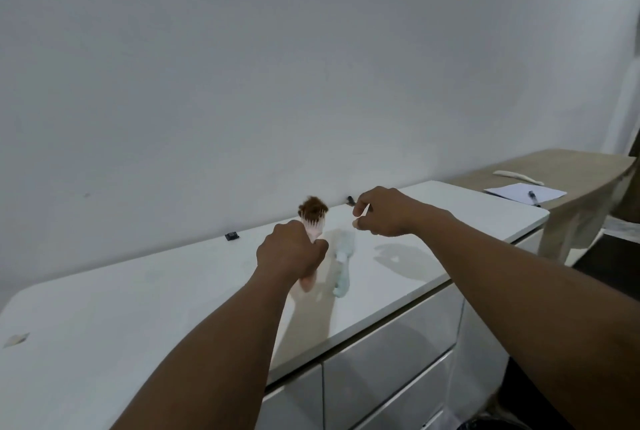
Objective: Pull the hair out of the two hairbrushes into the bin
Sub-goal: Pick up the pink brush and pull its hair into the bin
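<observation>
Cabinet [391, 360]: white, glossy drawer fronts nearest the camera, white top [138, 291] above them.
Scrap [15, 339]: small pale piece at the near left of the top.
Left hand [291, 253]: fist closed round the handle of the pink brush [313, 222], held above the top with bristles up; the handle end shows below the fist.
Hair [313, 205]: reddish-brown clump sitting in the pink brush's bristles.
Green brush [343, 256]: pale, lying flat on the top just right of the left hand, untouched.
Right hand [384, 211]: raised over the top, fingers pinched on a small pale object; what it is cannot be told.
Black item [232, 236]: small, by the wall at the top's back edge.
Table [561, 166]: beige, far right, carrying paper [519, 191], a pen [533, 197] on it, and a white strip [517, 177] behind.
</observation>
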